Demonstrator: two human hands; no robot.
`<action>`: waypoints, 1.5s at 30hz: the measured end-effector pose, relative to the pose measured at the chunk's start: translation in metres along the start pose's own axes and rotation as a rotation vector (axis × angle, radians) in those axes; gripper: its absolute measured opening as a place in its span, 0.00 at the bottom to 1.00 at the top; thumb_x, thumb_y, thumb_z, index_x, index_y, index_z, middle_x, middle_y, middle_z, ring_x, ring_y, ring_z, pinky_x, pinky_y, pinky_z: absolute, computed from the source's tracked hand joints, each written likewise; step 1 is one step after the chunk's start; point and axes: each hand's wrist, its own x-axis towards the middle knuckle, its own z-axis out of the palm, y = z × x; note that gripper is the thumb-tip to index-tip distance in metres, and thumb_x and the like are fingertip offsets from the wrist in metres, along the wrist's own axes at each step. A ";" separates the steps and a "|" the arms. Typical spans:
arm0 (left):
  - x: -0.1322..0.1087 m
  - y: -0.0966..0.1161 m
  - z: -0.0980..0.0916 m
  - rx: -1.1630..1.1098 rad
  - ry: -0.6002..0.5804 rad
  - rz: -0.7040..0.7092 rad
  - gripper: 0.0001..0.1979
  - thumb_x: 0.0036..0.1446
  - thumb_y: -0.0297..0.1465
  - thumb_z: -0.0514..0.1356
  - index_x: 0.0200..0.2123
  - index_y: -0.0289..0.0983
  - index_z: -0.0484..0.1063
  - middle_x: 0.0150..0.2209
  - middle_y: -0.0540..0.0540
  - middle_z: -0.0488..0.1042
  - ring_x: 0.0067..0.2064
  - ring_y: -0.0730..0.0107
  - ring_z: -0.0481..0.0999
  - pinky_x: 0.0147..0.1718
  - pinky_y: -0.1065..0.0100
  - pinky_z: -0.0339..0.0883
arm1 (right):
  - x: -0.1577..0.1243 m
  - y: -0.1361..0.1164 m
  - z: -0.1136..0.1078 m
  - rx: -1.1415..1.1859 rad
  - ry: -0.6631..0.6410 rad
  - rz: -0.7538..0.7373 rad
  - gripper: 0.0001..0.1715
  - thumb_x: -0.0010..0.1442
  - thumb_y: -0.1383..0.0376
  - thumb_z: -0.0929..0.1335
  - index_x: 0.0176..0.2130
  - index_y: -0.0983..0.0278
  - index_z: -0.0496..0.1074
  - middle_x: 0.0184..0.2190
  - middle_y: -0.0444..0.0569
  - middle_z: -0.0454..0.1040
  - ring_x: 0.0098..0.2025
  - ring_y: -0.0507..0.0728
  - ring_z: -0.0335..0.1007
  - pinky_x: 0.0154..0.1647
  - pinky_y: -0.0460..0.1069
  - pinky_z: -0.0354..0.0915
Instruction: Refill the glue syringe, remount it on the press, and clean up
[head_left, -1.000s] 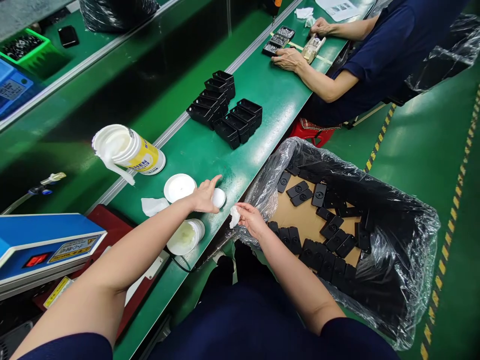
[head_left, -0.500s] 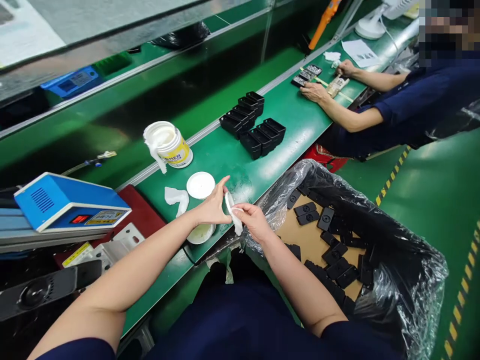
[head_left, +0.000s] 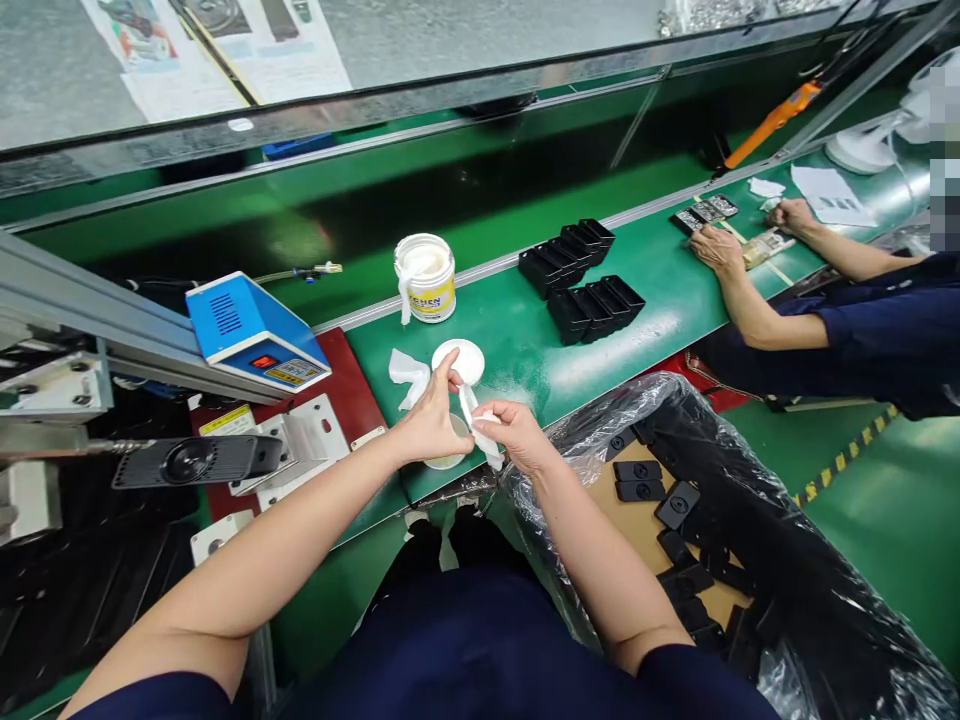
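Near the front edge of the desk, left hand grips one white disc; right hand pinches one wipe against it

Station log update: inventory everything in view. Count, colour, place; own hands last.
Bench: 1, green, centre
Large tub: 1, white/yellow, bench rear
Small tub: 1, white, bench front edge
Lid: 1, white, between tubs
Loose wipe: 1, white, beside lid
Open boxes: several, black, two bench clusters
Bin: 1, black, beside bench
Flat parts: many, black, in bin
Device: 1, blue, left
Base: 1, red, left
Slotted part: 1, black, left
Driver: 1, orange, upper right
Small trays: 3, dark, right
Papers: several, white, top left
Co-worker: 1, navy sleeve, right
Left hand: 1, bare, at white disc
Right hand: 1, bare, gripping white wipe
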 end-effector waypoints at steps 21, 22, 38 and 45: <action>-0.102 0.006 -0.007 -0.196 0.549 -0.245 0.36 0.50 0.28 0.59 0.60 0.43 0.48 0.34 0.51 0.65 0.39 0.70 0.70 0.50 0.59 0.63 | -0.008 -0.014 0.034 -1.054 -0.260 -0.569 0.03 0.49 0.68 0.66 0.28 0.64 0.70 0.25 0.43 0.65 0.27 0.50 0.60 0.28 0.45 0.54; -0.104 0.005 -0.007 -0.204 0.555 -0.269 0.32 0.51 0.28 0.58 0.59 0.43 0.51 0.33 0.52 0.65 0.39 0.70 0.70 0.51 0.59 0.63 | -0.011 -0.016 0.034 -1.105 -0.281 -0.595 0.04 0.49 0.69 0.65 0.29 0.64 0.70 0.25 0.44 0.66 0.27 0.51 0.60 0.28 0.45 0.54; -0.150 -0.002 -0.006 -0.434 0.862 -0.471 0.24 0.52 0.27 0.58 0.53 0.40 0.60 0.29 0.52 0.67 0.35 0.71 0.69 0.46 0.63 0.62 | -0.010 0.013 0.028 -1.899 -0.500 -0.529 0.07 0.56 0.69 0.66 0.37 0.65 0.71 0.34 0.48 0.70 0.36 0.55 0.67 0.32 0.46 0.57; -0.170 -0.008 0.002 -0.431 0.850 -0.488 0.22 0.54 0.28 0.59 0.53 0.39 0.59 0.30 0.52 0.66 0.36 0.72 0.68 0.49 0.61 0.60 | -0.009 0.022 0.036 -1.962 -0.505 -0.459 0.07 0.59 0.68 0.65 0.39 0.65 0.71 0.36 0.48 0.70 0.38 0.55 0.67 0.33 0.46 0.57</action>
